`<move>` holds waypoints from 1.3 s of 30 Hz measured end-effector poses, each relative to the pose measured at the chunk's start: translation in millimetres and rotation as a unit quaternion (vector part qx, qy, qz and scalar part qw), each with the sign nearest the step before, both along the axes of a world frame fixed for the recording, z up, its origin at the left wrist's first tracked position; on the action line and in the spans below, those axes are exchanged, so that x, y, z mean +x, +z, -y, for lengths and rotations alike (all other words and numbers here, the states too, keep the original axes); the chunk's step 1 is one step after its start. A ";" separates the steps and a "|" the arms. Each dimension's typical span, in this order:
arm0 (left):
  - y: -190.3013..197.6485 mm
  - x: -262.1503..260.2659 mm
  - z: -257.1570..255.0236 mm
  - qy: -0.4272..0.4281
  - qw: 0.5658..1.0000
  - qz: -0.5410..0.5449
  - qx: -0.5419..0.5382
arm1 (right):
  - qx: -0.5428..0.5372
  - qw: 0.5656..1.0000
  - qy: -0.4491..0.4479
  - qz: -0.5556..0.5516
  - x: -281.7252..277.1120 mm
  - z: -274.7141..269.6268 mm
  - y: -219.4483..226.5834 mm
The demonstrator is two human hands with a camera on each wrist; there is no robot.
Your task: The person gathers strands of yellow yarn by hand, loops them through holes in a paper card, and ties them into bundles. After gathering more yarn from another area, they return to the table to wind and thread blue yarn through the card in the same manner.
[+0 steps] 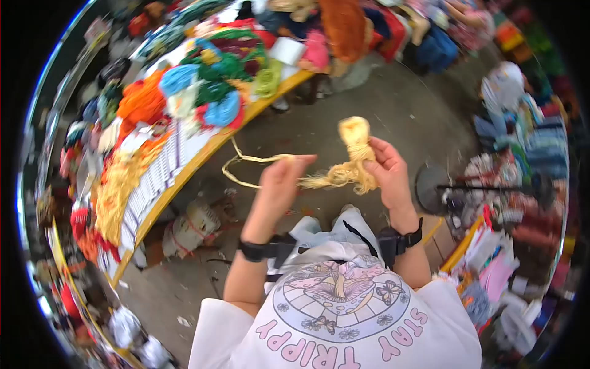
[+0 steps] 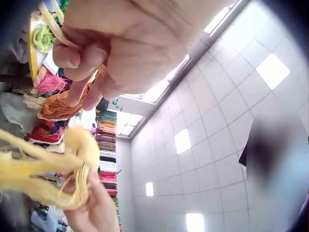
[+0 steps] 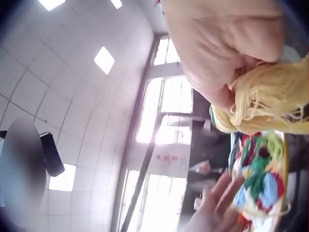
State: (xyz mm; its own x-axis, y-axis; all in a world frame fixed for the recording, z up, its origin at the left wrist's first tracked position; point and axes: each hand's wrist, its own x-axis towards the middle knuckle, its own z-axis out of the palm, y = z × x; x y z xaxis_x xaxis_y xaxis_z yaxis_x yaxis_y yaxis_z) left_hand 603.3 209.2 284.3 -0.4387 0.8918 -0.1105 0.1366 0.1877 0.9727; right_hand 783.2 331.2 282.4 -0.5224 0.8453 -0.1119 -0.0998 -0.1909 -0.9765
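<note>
A pale yellow yarn bundle [image 1: 354,147], wrapped around its middle, hangs with loose ends below in my right hand [image 1: 393,178], which grips it between thumb and fingers. To its left, my left hand [image 1: 283,184] pinches a yellow strand [image 1: 241,182] that loops out toward the table side. In the left wrist view the strand passes through the curled fingers of the left hand [image 2: 116,53], and the bundle [image 2: 79,150] appears below. The right wrist view has the right hand [image 3: 227,53] curled on the bundle [image 3: 265,96].
A long table with a yellow edge [image 1: 175,178] curves along the left, piled with orange yarn [image 1: 142,101], green yarn [image 1: 221,77] and other colours. A black stand [image 1: 430,187] is at the right. Another person [image 1: 504,86] is at the upper right, beside stacked cloth [image 1: 544,147].
</note>
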 end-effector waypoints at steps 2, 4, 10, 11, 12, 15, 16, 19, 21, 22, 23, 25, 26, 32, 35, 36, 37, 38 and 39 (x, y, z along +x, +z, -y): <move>7.1 -2.9 0.0 0.005 0.996 -0.086 0.006 | -0.047 0.993 0.090 -0.058 -50.2 14.2 5.3; 10.9 -14.4 2.2 0.016 0.976 -0.213 -0.048 | -0.078 0.985 0.136 -0.076 -92.2 24.3 4.6; 9.1 -86.5 15.5 0.099 0.966 -0.204 -0.121 | -0.119 0.963 0.232 -0.065 -185.2 30.3 -7.3; 9.6 -99.8 15.6 0.115 0.967 -0.185 -0.128 | -0.142 0.957 0.243 -0.075 -202.9 28.1 -12.8; 7.8 -112.8 16.0 0.139 0.973 -0.159 -0.092 | -0.166 0.949 0.255 -0.083 -220.5 26.4 -19.4; -2.0 -151.4 25.2 0.181 0.980 -0.087 0.000 | -0.211 0.931 0.286 -0.083 -268.3 26.5 -25.5; -8.9 -166.3 29.7 0.187 0.980 -0.067 0.028 | -0.214 0.926 0.299 -0.080 -287.1 24.0 -24.0; -0.6 -205.4 45.6 0.241 0.963 0.123 0.014 | -0.108 0.926 0.358 -0.045 -332.8 29.8 -20.9; -9.6 -223.6 62.6 0.268 0.940 0.208 -0.020 | 0.018 0.917 0.400 -0.002 -355.6 37.5 -31.0; -15.1 -228.2 66.2 0.323 0.923 0.209 0.011 | 0.084 0.907 0.412 0.006 -368.5 41.7 -32.9; -16.4 -238.1 72.0 0.339 0.919 0.201 0.033 | 0.153 0.895 0.420 0.011 -381.9 45.2 -33.7; -17.1 -253.0 83.6 0.361 0.910 0.190 0.070 | 0.126 0.862 0.487 0.060 -403.3 49.8 -26.9; -14.1 -262.2 92.2 0.371 0.898 0.230 0.047 | 0.080 0.838 0.534 0.082 -414.6 47.8 -27.4; -18.5 -313.1 129.1 0.366 0.901 0.227 0.047 | 0.164 0.762 0.613 0.126 -474.4 60.9 -6.2; -19.6 -337.4 140.2 0.368 0.910 0.157 0.105 | -0.052 0.786 0.606 0.108 -494.5 89.3 -8.5; -22.4 -343.0 146.8 0.356 0.918 0.143 0.100 | 0.012 0.783 0.611 0.114 -500.2 99.0 -7.1; -25.7 -349.1 154.6 0.343 0.926 0.130 0.093 | 0.055 0.778 0.612 0.134 -507.0 105.6 -10.0; -29.3 -356.0 163.7 0.334 0.931 0.132 0.058 | 0.098 0.770 0.611 0.155 -512.8 110.1 -15.7; -30.0 -362.5 173.3 0.335 0.924 0.181 0.036 | 0.140 0.762 0.607 0.177 -517.2 114.5 -21.1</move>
